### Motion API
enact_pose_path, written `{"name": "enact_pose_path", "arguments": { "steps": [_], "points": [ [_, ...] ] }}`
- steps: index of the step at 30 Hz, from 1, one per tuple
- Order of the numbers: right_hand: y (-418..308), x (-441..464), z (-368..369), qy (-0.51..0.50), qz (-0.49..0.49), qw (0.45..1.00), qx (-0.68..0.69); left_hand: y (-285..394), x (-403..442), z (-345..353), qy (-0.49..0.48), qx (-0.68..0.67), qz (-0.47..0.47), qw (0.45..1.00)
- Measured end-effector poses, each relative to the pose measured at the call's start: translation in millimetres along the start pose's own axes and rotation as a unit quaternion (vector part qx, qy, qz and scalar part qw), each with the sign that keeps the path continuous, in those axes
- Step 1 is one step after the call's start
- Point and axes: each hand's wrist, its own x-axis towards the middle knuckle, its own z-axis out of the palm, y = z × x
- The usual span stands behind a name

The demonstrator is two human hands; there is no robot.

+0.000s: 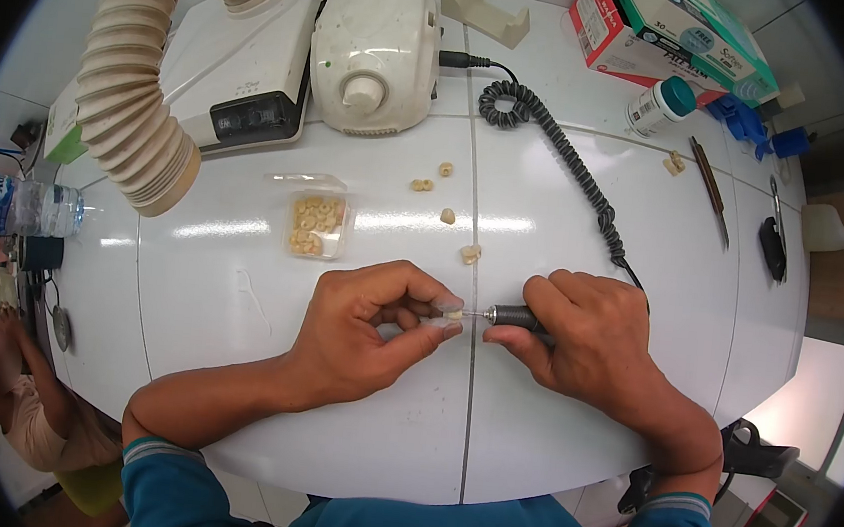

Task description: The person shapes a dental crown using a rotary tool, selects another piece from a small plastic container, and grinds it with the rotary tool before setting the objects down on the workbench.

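My left hand [361, 333] pinches a small, pale tooth-like piece [455, 315] between thumb and fingertips; its exact shape is mostly hidden. In my right hand [591, 334] is a dark rotary handpiece [515, 317], fingers wrapped round it. Its thin metal bit points left and meets the piece, though I cannot tell whether it is touching or just in front. Several similar tooth-coloured pieces lie beyond the hands, among them one piece [470, 255] close by. A clear plastic box [342, 241] with its lid up holds many more.
A white control unit [375, 59] with a knob stands at the back, its coiled black cord [572, 156] running to the right. Left of it hangs a ribbed hose [121, 87]. Boxes [663, 34], a bottle [662, 106] and a brown tool [711, 193] lie right. Another person [38, 411] sits left.
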Motion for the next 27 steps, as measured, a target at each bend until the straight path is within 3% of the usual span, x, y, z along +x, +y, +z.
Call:
{"name": "enact_pose_path", "arguments": {
  "steps": [8,14,27],
  "points": [
    [0.7,0.4,-2.1,-0.011,0.003,1.000,0.005,-1.7,-0.2,2.5,0.018,-0.032,0.008,0.999],
    [1.7,0.5,-2.2,-0.003,-0.002,1.000,0.004,5.7,-0.6,-1.3,-0.017,-0.044,-0.036,0.998],
    [1.6,-0.1,-0.4,0.010,-0.008,1.000,0.001,3.7,0.2,-1.7,-0.021,0.020,0.004,1.000]
  ]
}}
